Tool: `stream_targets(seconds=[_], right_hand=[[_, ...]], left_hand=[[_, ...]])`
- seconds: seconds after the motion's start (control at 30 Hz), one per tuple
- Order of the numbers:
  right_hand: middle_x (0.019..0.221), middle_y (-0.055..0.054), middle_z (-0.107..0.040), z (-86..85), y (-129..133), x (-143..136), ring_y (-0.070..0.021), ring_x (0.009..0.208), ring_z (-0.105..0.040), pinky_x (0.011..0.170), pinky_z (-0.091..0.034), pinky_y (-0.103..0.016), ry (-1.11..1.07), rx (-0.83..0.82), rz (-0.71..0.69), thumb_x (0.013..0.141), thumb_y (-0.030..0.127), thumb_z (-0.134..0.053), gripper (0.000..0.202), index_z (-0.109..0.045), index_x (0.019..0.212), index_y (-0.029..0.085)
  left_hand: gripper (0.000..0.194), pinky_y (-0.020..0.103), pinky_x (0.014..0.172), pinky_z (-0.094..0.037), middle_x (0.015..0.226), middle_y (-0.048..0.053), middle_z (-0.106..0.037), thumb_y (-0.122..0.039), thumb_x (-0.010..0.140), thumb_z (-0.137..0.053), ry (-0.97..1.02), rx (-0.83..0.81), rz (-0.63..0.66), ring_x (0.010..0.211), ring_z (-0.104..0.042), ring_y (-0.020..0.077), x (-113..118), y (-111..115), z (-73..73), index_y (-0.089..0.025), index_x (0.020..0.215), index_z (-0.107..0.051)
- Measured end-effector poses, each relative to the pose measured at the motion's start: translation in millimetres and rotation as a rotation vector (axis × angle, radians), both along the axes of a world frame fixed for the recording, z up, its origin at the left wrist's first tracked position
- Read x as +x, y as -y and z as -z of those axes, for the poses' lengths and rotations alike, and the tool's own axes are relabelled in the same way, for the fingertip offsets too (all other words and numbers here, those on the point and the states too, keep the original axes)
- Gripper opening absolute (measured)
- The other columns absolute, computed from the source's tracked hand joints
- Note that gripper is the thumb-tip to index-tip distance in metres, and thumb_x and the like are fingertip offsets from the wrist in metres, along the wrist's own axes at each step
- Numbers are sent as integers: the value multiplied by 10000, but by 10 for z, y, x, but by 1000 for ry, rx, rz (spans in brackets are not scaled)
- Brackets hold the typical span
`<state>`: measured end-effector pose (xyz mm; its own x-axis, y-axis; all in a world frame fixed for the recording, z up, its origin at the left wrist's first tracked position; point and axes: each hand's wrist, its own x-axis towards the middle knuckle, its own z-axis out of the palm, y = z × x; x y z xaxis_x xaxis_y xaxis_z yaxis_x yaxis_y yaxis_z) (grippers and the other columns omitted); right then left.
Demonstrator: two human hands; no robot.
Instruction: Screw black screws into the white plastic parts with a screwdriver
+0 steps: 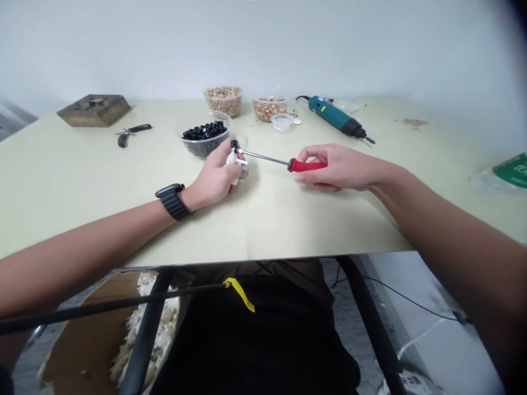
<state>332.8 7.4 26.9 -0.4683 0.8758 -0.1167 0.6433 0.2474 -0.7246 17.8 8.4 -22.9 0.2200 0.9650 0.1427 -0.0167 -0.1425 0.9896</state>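
Note:
My left hand (216, 174) is closed around a small white plastic part (234, 161) that carries a little black piece (234, 145) on top. In my right hand (335, 166) is a screwdriver (307, 165) with a red handle, gripped between thumb and fingers. Its metal shaft lies nearly level, pointing left, and the tip meets or nearly meets the black piece; exact contact is too small to tell. Just behind my left hand stands a clear bowl (205, 144) of small black pieces.
Farther back are a tub of small tan pieces (223, 101), a tub of brass-coloured pieces (269, 108), a clear lid (282, 122) and a teal power tool (335, 116). Pliers (130, 133) and a dark block (94, 111) lie left. Below, a cardboard box (86, 340) holds white parts.

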Motion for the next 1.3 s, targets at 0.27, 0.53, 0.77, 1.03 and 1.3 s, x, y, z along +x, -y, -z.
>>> stream_targets(seconds=[0.27, 0.53, 0.77, 1.03, 1.3], right_hand=[[1081, -174, -848, 138, 195, -122, -339, 926, -718, 720, -360, -442, 437, 879, 90, 1202, 540, -514, 446, -825, 1138, 227], [729, -48, -697, -45, -132, -36, -210, 589, -577, 582, -403, -405, 80, 108, -29, 1021, 992, -726, 712, -827, 947, 291], [1020, -113, -847, -12, 12, 5, -317, 890, -768, 733, -477, -431, 255, 553, 40, 1110, 671, -754, 412, -847, 1094, 271], [843, -73, -792, 100, 112, -128, -271, 746, -695, 712, -443, -421, 219, 485, 40, 1137, 750, -661, 541, -864, 1055, 255], [705, 17, -688, 2, 38, -14, -187, 549, -590, 555, -411, -350, 46, 82, -30, 997, 780, -903, 532, -714, 985, 283]], left_hand=[[366, 244, 417, -436, 858, 24, -657, -243, 680, -812, 69, -128, -34, 694, -649, 197, 30, -124, 1, -254, 981, -605], [323, 268, 450, -436, 915, 41, -691, -228, 707, -841, 23, -29, -29, 661, -577, 170, 38, -75, -4, -259, 949, -630], [323, 271, 459, -438, 852, 35, -660, -228, 705, -817, 27, -73, -27, 672, -599, 187, 69, -96, 3, -252, 973, -637], [342, 288, 460, -452, 839, 9, -633, -232, 739, -859, 28, -53, -9, 629, -590, 174, 26, -85, 1, -255, 989, -626], [267, 306, 539, -495, 838, 18, -631, -241, 776, -820, -64, 38, 0, 648, -594, 180, -2, -72, 37, -247, 960, -627]])
